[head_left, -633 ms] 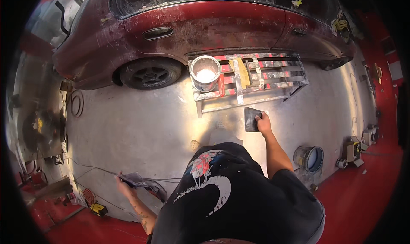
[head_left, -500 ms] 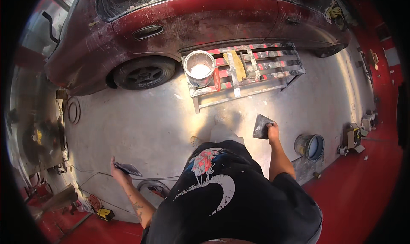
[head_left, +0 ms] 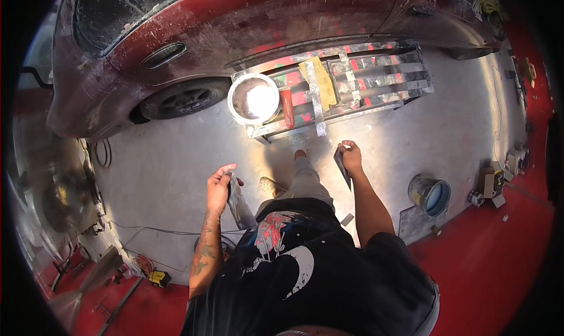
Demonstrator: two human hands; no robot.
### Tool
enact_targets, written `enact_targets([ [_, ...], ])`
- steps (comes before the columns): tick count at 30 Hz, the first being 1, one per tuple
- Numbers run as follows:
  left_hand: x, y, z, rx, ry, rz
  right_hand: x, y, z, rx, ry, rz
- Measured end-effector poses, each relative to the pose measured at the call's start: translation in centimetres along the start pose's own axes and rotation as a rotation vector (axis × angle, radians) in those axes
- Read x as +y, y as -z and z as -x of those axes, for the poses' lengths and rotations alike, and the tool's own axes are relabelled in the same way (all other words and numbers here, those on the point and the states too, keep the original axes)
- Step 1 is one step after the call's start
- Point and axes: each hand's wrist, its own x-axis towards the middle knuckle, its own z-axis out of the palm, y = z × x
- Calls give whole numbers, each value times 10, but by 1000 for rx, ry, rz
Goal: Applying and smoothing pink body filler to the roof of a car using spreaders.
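The person stands on the grey floor [head_left: 176,177] facing a dusty red car [head_left: 235,24]. Their left hand [head_left: 220,186] is clenched around the handle of a wide grey spreader blade [head_left: 239,204] that hangs downward beside the hip. Their right hand [head_left: 351,157] grips a dark flat board [head_left: 342,166], held edge-on, so what lies on it is hard to make out. Just ahead stands a low metal stand [head_left: 352,83] bearing a round white bucket [head_left: 254,98], a yellow sheet [head_left: 320,77] and a red tube [head_left: 286,108]. To the right, near the red floor strip [head_left: 499,236], sits an open can with a pale blue inside [head_left: 430,194].
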Motion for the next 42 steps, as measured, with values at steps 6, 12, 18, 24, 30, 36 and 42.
enact_targets([
  [6, 9, -51, -60, -20, 158, -23, -93, -110, -99, -200, 243, 250],
  [12, 6, -73, -105, -63, 246, 13, -88, -176, -134, -299, 333, 420],
  [18, 7, -75, -132, 61, 175, 351, -93, -159, -126, -156, 298, 374],
  [24, -2, -78, -155, 83, 61, 441, -111, -120, -142, -22, 107, 475],
  [30, -7, -79, -156, 126, 83, 463, -103, -117, -167, -169, 100, 600],
  [36, -10, -73, -157, 120, 147, 431, -93, -141, -134, -347, 233, 411],
  [42, -7, -72, -163, 116, 227, 523, -83, -181, -112, -405, 239, 307],
])
